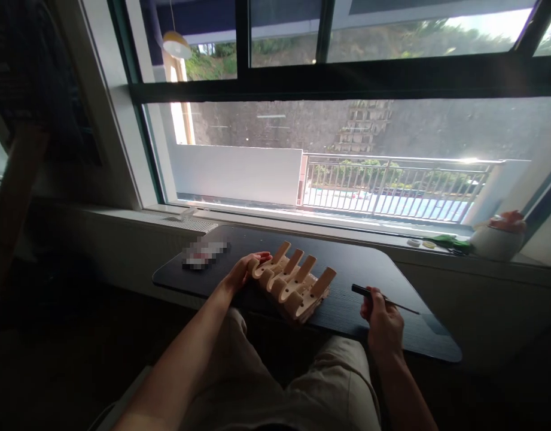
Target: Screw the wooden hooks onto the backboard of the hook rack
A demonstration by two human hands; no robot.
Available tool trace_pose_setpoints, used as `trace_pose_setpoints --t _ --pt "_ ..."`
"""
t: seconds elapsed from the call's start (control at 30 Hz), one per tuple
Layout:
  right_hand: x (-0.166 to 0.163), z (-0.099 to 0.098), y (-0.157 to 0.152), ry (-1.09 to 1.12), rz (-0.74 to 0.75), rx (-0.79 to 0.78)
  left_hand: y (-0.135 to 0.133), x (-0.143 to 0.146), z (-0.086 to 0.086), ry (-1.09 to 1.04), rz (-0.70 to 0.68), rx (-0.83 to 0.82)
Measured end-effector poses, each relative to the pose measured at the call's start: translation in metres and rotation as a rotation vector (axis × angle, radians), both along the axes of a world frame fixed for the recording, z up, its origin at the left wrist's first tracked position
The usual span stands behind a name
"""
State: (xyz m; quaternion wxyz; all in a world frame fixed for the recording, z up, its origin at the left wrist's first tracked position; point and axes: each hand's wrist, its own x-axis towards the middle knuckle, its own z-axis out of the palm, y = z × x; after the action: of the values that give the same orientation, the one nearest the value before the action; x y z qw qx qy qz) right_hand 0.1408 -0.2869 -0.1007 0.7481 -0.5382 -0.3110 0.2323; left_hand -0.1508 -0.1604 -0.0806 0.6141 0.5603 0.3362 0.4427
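A pale wooden piece (286,281) lies near the front edge of the dark table (347,251). It has a row of curved, hook-like parts with small dark holes and several flat slats sticking up. My left hand (246,269) grips its left end, with some fingers hidden behind the wood. Off to the right, above the tabletop, my right hand (383,317) is closed round a slim tool (360,290). The tool has a black handle and a thin shaft pointing right; its exact kind is unclear. It is apart from the wooden piece.
A blurred-out object (206,252) lies on the table's left side. Beyond the table is a windowsill (275,220) below a large window. At its right end stand a white pot (497,242) and something green (448,242). Another person's arm (17,185) shows at far left.
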Motion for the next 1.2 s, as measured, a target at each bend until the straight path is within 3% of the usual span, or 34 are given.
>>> trace_pose_setpoints --t 0.07,0.27,0.5,0.67,0.77,0.93,1.1,1.2 --pt "-0.009 -0.002 -0.006 0.028 -0.018 0.013 -0.001 0.0 0.001 -0.009 -0.024 -0.006" --pt "-0.045 -0.001 0.002 -0.024 0.197 -0.031 0.004 -0.002 0.006 0.024 -0.054 -0.038" --pt "-0.014 0.001 0.007 0.08 -0.024 0.041 0.004 0.001 0.012 0.045 -0.105 -0.072" --pt "-0.031 -0.003 0.03 0.046 0.099 -0.019 0.005 0.003 0.017 0.081 -0.206 -0.081" --pt "-0.016 0.0 0.031 0.055 0.104 -0.038 0.006 0.003 0.016 0.093 -0.181 -0.074" --pt "0.002 0.001 0.033 0.098 -0.039 -0.035 0.005 0.004 0.015 0.081 -0.144 -0.093" --pt "-0.022 -0.001 0.048 0.066 0.105 -0.081 0.004 0.004 0.015 0.078 -0.127 -0.103" --pt "-0.008 0.003 0.044 0.065 0.107 -0.079 0.005 0.004 0.015 0.075 -0.113 -0.099"
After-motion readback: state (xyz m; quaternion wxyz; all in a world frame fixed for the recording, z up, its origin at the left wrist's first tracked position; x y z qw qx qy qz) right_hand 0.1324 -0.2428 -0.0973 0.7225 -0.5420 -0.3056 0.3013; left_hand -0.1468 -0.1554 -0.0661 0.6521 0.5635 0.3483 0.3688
